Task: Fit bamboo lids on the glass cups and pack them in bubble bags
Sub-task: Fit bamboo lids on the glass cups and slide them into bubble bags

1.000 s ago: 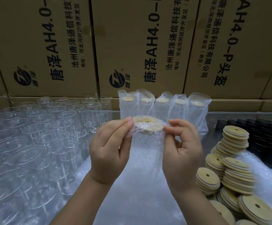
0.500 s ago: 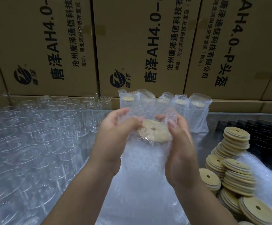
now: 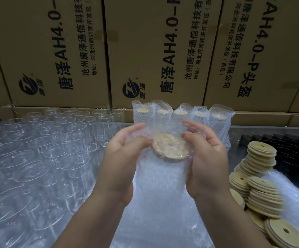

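Note:
A glass cup with a round bamboo lid (image 3: 171,148) sits inside a clear bubble bag (image 3: 160,178) held up in the middle of the view. My left hand (image 3: 121,158) grips the bag's left side by the lid, thumb on the bag just left of the lid. My right hand (image 3: 205,158) grips the right side, fingers curled over the bag's loose top. The lid tilts toward me. Several bagged, lidded cups (image 3: 182,117) stand in a row behind my hands.
Rows of bare glass cups (image 3: 38,158) fill the left. Stacks of loose bamboo lids (image 3: 259,179) lie at the right on bubble bags (image 3: 297,203). A black tray (image 3: 295,149) sits far right. Cardboard boxes (image 3: 154,51) wall off the back.
The bag's open top, pinched level with the lid a second ago, now stands folded behind the lid. The lid has tipped toward me and both hands moved further round the bag.

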